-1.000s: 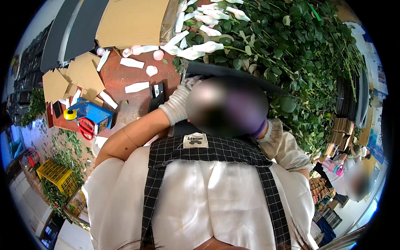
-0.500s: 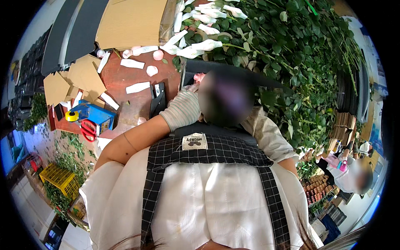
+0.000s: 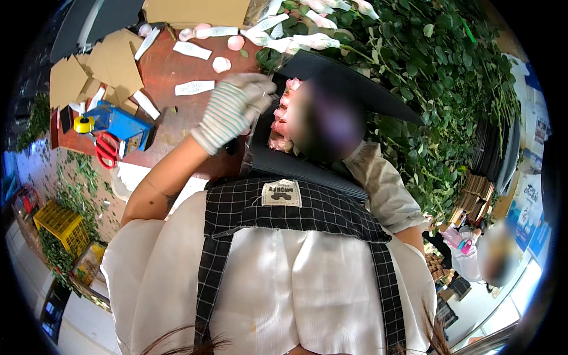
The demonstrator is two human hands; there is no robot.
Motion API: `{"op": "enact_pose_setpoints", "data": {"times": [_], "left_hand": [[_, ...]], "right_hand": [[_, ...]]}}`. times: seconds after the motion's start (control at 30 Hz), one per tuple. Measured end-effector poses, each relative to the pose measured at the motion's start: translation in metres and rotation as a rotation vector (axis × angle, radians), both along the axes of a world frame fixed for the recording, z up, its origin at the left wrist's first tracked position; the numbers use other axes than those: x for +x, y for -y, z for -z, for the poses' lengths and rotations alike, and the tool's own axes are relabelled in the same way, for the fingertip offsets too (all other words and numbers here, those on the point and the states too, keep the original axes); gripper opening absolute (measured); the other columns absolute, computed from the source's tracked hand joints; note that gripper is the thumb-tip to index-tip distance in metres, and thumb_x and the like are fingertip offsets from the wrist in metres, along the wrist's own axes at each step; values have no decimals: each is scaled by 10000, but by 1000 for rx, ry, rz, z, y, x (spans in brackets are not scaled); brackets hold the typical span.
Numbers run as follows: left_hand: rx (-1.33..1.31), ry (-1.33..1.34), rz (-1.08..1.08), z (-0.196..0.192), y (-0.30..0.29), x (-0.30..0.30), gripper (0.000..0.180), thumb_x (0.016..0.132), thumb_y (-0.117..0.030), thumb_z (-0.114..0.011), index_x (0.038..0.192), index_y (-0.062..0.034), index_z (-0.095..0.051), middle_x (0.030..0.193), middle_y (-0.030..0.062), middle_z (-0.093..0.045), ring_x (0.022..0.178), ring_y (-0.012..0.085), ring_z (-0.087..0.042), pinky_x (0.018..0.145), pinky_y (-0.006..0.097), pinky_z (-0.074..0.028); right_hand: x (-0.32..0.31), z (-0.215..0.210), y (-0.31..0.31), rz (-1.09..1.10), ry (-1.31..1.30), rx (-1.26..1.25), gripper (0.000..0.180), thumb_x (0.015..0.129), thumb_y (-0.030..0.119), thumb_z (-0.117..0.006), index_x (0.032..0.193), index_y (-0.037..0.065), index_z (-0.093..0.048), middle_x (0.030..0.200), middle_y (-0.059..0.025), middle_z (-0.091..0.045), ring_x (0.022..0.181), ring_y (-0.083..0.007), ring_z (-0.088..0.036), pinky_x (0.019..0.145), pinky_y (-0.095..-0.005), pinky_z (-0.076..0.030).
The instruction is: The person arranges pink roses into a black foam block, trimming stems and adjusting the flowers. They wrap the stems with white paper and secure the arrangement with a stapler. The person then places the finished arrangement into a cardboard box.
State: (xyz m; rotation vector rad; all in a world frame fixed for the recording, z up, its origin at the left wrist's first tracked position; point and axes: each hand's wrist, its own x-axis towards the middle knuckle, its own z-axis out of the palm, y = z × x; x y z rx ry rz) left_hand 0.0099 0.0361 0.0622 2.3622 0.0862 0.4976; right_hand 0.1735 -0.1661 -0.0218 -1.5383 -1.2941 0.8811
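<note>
My left hand, in a striped glove, is at the left edge of a black wrapping sheet. Its bent fingers appear closed on that edge, where a strip of clear film shows. Inside the wrap, a row of pink roses lies with the blooms toward my left hand. A blurred round patch covers the middle of the bundle. My right forearm, in a pale sleeve, reaches in from the right; the hand itself is hidden by the blur and the wrap.
Leafy rose stems pile up on the right, with white-netted blooms at the far side. Paper strips, loose petals, cardboard, red scissors and a blue box lie left. Another person is at far right.
My left hand has drawn back left from the blooms to the wrap's edge, uncovering the row of roses. The black wrap now stands further up and across. The whole view has shifted slightly.
</note>
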Motion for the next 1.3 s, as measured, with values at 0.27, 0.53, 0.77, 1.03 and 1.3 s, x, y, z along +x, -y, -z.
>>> {"op": "enact_pose_setpoints", "data": {"times": [0.27, 0.53, 0.77, 1.03, 1.3], "left_hand": [[-427, -381, 325, -7, 32, -7, 203, 799, -221, -635, 914, -66, -695, 870, 98, -693, 817, 231, -657, 755, 326, -504], [-714, -537, 643, 19, 46, -17, 215, 819, -145, -634, 950, 16, -690, 855, 110, -702, 820, 174, -662, 748, 268, -497], [-1045, -609, 608, 26, 56, -30, 234, 829, -179, -653, 930, 29, -692, 850, 98, -692, 764, 136, -629, 735, 261, -483], [-897, -704, 497, 9, 57, -38, 245, 797, -214, -692, 918, -2, -705, 842, 77, -699, 768, 133, -637, 732, 272, -501], [-741, -560, 271, 3, 48, -61, 224, 804, -208, -681, 902, -8, -708, 831, 106, -681, 798, 185, -632, 748, 303, -494]], "right_hand": [[-21, -89, -9, 89, 1227, 63, 344, 891, 288, -552, 1185, 109, -553, 1062, -76, -576, 918, -237, -574, 763, -349, -476], [-46, -112, 11, 320, 929, 288, 358, 718, 15, -598, 1072, 74, -602, 976, -111, -616, 813, -298, -584, 690, -413, -453], [-54, -102, 18, 353, 797, 249, 385, 688, -19, -618, 1059, 79, -596, 936, -102, -622, 786, -301, -587, 683, -401, -448], [-65, -91, 24, 358, 677, 215, 399, 679, -47, -635, 1053, 83, -592, 908, -111, -606, 774, -311, -586, 679, -421, -446], [-61, -105, 32, 27, 755, 37, 322, 705, 114, -710, 1014, 106, -620, 901, -89, -614, 769, -288, -590, 647, -394, -460]]}}
